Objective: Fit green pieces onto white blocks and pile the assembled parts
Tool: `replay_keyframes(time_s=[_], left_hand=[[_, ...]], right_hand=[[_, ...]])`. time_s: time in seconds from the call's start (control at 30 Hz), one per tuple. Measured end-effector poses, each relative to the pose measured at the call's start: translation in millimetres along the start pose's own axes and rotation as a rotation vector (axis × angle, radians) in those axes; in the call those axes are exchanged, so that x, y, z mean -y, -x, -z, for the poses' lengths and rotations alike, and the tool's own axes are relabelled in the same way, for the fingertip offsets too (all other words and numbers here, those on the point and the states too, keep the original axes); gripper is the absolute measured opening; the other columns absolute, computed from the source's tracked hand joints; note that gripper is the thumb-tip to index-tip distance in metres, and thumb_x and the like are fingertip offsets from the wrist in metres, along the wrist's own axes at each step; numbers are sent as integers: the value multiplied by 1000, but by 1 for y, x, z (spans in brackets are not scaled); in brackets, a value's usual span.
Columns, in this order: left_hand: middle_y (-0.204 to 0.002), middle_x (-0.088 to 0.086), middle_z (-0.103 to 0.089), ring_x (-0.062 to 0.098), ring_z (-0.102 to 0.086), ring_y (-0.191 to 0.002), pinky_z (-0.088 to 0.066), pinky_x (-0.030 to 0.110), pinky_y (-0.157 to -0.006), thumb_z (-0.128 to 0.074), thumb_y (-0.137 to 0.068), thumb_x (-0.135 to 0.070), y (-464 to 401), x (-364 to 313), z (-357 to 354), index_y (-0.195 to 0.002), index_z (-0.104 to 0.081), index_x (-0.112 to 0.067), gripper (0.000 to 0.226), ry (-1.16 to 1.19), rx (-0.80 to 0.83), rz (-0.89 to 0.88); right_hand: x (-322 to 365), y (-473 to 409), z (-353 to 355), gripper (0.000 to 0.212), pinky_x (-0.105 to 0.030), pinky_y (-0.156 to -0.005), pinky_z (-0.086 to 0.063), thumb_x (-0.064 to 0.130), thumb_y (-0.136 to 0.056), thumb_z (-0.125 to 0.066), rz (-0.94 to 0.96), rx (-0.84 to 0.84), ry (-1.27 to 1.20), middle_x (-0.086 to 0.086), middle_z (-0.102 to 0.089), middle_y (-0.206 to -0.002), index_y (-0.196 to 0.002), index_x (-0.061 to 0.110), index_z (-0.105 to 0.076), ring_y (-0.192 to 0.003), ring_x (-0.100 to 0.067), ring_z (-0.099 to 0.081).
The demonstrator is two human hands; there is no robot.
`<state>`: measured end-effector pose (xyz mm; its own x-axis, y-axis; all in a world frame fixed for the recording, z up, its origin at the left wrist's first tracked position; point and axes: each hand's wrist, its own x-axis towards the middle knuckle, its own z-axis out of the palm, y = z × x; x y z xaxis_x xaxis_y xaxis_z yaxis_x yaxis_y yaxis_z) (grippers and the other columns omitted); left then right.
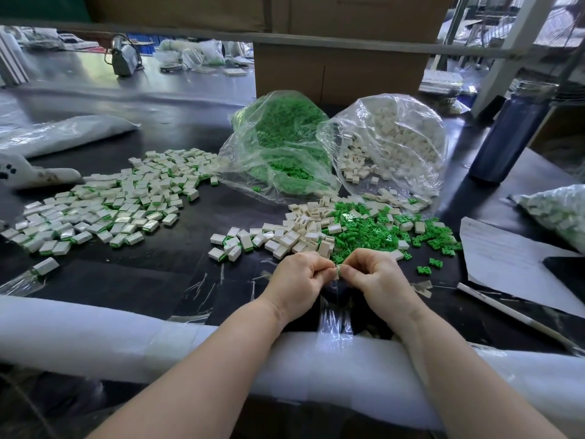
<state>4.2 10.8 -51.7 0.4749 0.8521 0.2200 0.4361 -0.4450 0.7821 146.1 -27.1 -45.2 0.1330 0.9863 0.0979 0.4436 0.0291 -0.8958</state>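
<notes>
My left hand [299,275] and my right hand [376,274] meet above the dark table, both pinching one small white block with a green piece [337,273] between the fingertips. Just beyond them lie loose white blocks [291,232] and a heap of loose green pieces [380,232]. A wide pile of assembled parts [107,204] spreads across the left of the table. At the back, one clear bag holds green pieces [278,144] and another holds white blocks [392,137].
A dark blue bottle [506,134] stands at the right. White paper [506,258] and a pen [512,315] lie at the right front. White foam padding [158,337] runs along the near edge. A cardboard box [342,71] stands behind the bags.
</notes>
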Motion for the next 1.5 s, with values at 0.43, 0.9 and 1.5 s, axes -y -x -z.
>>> replay_keyframes(time_s=[0.43, 0.9, 1.5], left_hand=[[-85, 6, -68, 13, -60, -78, -50, 27, -82, -61, -89, -16, 0, -4, -3, -102, -69, -7, 17, 145, -49, 49], [-89, 2, -65, 15, -59, -84, -48, 29, -84, -58, -90, -19, -2, 0, 0, -91, -68, -13, 12, 170, -80, 91], [-71, -15, -57, 8, -57, -73, -47, 21, -76, -63, -87, -15, 0, -4, -1, -95, -73, -9, 14, 117, -81, 45]], right_hand=[[0, 1, -2, 15, -25, -59, -47, 5, -83, -64, -16, -120, -219, -2, -61, -60, -70, 11, -64, -58, -11, -55], [-2, 0, 0, 16, -13, -52, -46, 1, -83, -65, -25, -111, -318, 2, -64, -61, -74, 13, -68, -54, -1, -58], [1, 2, -2, 13, -32, -65, -52, 8, -86, -64, -41, -101, -197, -8, -65, -69, -74, 13, -65, -65, -20, -60]])
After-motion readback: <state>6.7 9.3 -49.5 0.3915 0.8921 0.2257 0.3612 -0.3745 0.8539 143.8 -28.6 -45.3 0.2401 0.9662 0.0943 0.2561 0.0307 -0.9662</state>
